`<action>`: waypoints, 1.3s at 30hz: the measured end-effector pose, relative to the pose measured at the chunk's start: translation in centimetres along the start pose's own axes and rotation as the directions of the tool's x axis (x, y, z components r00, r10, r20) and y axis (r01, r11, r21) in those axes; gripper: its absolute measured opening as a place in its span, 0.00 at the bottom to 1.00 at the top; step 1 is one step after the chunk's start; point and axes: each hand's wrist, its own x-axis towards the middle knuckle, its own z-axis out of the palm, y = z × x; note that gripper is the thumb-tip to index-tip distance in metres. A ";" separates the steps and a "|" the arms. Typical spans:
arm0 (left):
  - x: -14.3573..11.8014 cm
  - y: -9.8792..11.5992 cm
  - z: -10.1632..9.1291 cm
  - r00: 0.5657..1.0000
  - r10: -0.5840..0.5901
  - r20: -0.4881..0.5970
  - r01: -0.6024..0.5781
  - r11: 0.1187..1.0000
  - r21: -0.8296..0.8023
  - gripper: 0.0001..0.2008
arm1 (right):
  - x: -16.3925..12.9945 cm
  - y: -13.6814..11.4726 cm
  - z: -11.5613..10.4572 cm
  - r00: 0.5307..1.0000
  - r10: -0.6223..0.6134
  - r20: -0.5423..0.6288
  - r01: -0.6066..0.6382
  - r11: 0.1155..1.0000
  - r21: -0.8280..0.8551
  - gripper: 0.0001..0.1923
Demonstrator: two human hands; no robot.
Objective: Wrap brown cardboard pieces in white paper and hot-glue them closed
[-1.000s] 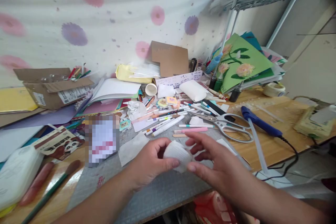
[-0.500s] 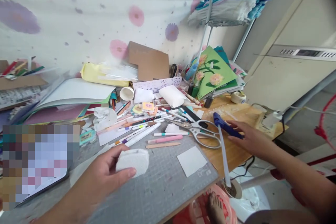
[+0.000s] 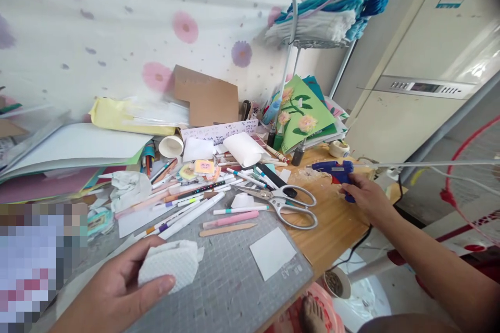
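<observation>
In my left hand point(image 3: 121, 283) is a folded white paper towel point(image 3: 172, 265), pinched between thumb and fingers above the grey cutting mat point(image 3: 222, 281). My right hand point(image 3: 363, 195) grips the handle of a blue hot glue gun point(image 3: 334, 168) over the wooden tabletop point(image 3: 332, 223). A long translucent glue stick point(image 3: 414, 165) sticks out of the gun's rear, and its nozzle points left. Between the hands lie large silver scissors point(image 3: 275, 199), a square of white paper point(image 3: 272, 254), a pink pen point(image 3: 234, 218) and a pointed wooden stick point(image 3: 228, 229).
Several markers, pens and crumpled tissue point(image 3: 127, 190) crowd the mat's far side. Behind are brown cardboard point(image 3: 209, 94), a yellow packet point(image 3: 117, 117) and a green flower card point(image 3: 304, 114). A cable point(image 3: 357, 244) hangs by the table's right edge, above a paper cup point(image 3: 336, 282).
My right hand has closed round the glue gun's handle and turned it, so the glue stick swings from hanging down to pointing right. The view has shifted right; the left hand still holds the paper towel.
</observation>
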 end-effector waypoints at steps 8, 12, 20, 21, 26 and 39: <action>0.2 -0.1 -0.6 0.997 0.059 0.054 -0.061 0.997 0.040 0.10 | 0.5 -1.0 0.0 0.994 0.079 0.070 -0.057 0.962 -0.266 0.13; 0.3 -0.5 -0.8 0.988 0.102 0.118 -0.106 0.994 0.030 0.09 | 0.8 -0.7 0.4 0.995 0.055 0.083 -0.023 0.939 -0.344 0.13; 0.7 -0.2 -1.1 0.971 0.052 0.232 -0.072 0.994 0.081 0.11 | 0.5 0.5 1.3 0.998 0.038 0.043 -0.019 0.928 -0.372 0.15; 0.6 -0.2 -1.0 0.972 0.053 0.228 -0.074 0.994 0.082 0.12 | 0.5 0.5 1.4 0.999 0.029 0.043 -0.011 0.931 -0.366 0.16; -0.1 0.3 -0.7 0.958 0.042 0.283 -0.062 0.996 0.063 0.13 | 0.4 0.6 -0.3 0.998 -0.013 0.058 0.031 0.946 -0.323 0.20; -2.0 1.8 1.3 0.784 0.087 0.614 -0.322 0.903 0.284 0.09 | -9.3 -14.1 -2.1 0.535 -0.510 0.673 0.488 0.837 0.247 0.11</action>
